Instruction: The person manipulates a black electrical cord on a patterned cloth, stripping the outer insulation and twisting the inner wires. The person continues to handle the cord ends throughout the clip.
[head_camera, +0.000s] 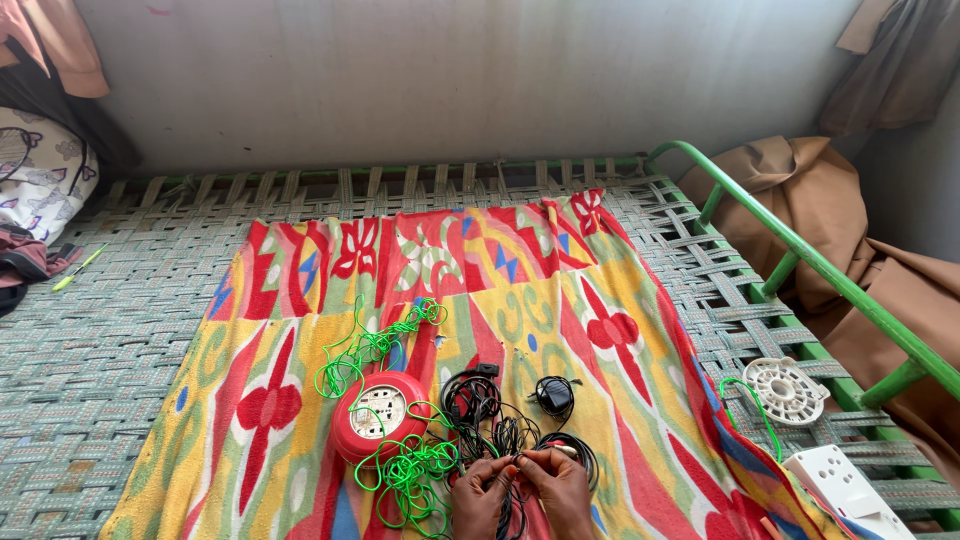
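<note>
Both hands, left hand (482, 497) and right hand (562, 487), pinched the black cable (500, 435) low on the patterned cloth (560, 300), beside a red reel (380, 415) and green wire (405, 475); wide cloth lay free above, wrists cut off

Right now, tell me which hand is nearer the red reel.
Left. The left hand sits just right of the red reel, by the green wire; the right hand is farther right, beyond it.
</note>
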